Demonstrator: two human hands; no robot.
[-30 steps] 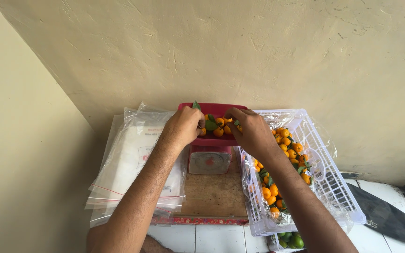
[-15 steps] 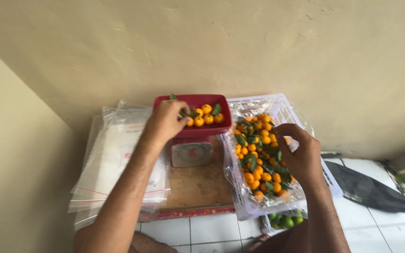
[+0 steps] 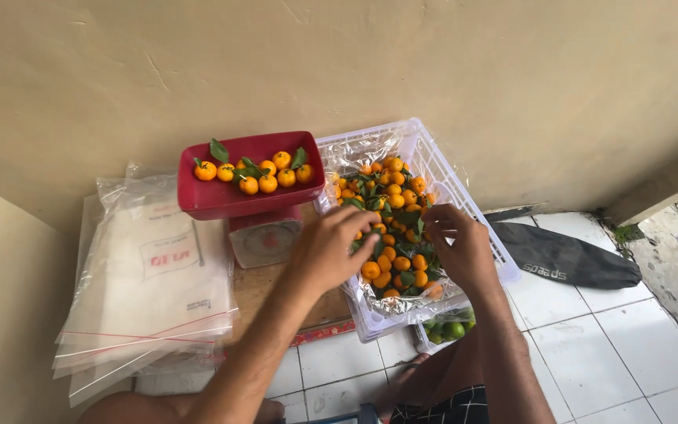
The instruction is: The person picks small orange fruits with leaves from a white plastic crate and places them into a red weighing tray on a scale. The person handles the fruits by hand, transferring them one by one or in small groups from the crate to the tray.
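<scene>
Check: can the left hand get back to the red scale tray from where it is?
Probably yes: left hand sits at the crate's edge, right beside the red scale tray, with nothing between them.

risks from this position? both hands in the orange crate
1. The white crate overhangs the board's edge onto the floor side; pressing down could tip it.
2. The red scale tray sits wider than the scale; a left hand bump might spill its oranges.
3. Leaves hide fruit from the right hand.

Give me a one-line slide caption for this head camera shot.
Both hands reach into a white crate of small oranges beside a red scale tray.
</scene>
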